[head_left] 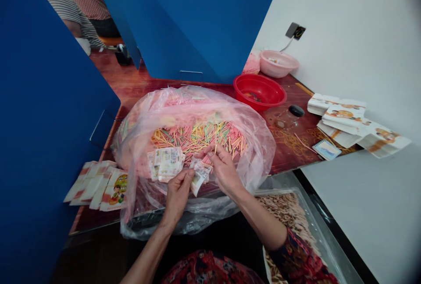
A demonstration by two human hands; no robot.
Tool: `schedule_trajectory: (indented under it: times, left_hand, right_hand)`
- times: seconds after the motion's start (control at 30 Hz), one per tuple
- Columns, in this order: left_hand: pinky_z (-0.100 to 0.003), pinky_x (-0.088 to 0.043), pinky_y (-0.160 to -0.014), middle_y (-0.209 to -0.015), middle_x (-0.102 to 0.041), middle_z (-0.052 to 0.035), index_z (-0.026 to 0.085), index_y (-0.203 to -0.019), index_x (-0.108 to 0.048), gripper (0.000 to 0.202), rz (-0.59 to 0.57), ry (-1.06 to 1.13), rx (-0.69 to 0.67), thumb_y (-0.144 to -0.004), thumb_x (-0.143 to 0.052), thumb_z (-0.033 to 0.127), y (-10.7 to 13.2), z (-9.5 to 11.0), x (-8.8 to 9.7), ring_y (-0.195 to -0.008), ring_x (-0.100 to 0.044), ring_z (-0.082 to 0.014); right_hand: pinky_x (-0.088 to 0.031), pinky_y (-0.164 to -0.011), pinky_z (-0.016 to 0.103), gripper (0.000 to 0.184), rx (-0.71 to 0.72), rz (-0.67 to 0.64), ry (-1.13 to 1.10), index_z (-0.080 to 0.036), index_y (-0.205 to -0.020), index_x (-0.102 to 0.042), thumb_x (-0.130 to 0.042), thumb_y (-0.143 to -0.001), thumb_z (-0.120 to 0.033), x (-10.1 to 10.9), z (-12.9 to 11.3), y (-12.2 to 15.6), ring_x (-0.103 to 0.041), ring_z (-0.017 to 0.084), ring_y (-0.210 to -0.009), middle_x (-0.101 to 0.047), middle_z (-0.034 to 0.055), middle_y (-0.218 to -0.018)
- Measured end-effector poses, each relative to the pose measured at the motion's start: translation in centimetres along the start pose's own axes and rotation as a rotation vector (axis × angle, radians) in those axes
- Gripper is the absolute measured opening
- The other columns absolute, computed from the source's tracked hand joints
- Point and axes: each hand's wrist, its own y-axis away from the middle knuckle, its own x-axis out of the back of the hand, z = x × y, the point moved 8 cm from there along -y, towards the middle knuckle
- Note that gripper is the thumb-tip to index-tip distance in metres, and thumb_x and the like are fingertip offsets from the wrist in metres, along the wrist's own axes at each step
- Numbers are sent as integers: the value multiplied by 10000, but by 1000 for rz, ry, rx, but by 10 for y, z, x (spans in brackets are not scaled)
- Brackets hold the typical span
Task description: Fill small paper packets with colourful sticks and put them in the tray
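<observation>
My left hand (177, 198) is closed around a fanned wad of printed paper packets (166, 163), and my right hand (224, 172) is pinching a thin stick (215, 144) between its fingertips. Another small packet (200, 175) sits right between my hands, but I can't tell which hand has it. Both hands are over a big clear plastic bag (260, 146) with a heap of pink, yellow and green sticks (197, 137) inside, sitting on the dark red bench (283, 161). There's a red basin (259, 92) just past the bag, plus stacks of paper packets (342, 117) on the right side of the bench.
</observation>
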Motion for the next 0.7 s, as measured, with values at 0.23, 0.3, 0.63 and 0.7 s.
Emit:
schedule_trajectory:
  times: [0.23,0.3,0.63,0.7]
  left_hand:
    - [-218,-430,-633,-683,-627,23,172,-734,-726,405,54,190,54,-798,-745,572,-1,-8,-5,-663,-501,-120]
    - [-213,-431,-630,-678,-631,25,166,-702,-699,414,44,279,78,-773,-776,566,-2,-9,-9,-647,-507,-109]
    - [-269,-527,-755,-828,-758,-6,192,-869,-763,420,83,557,157,-621,-912,496,-14,-9,-13,-739,-648,-131]
    - [-282,-538,-775,-860,-774,-17,189,-874,-767,436,91,572,165,-593,-929,480,-16,-7,-14,-766,-668,-141]
  right_hand:
    - [-442,-1006,363,181,29,-33,41,-231,-877,-660,-572,-965,-363,-5,2,8,-635,219,-1113,-734,50,-1111]
    - [-429,-1054,385,203,21,-74,-7,-235,-891,-693,-576,-969,-381,-11,1,10,-628,222,-1156,-725,53,-1166]
    - [-506,-620,283,257,-73,181,-271,-232,-985,-674,-706,-858,-453,16,17,0,-628,163,-758,-673,60,-1050]
    - [-353,-468,230,285,-93,190,-197,-221,-928,-646,-708,-853,-489,22,24,0,-442,106,-550,-565,-4,-787]
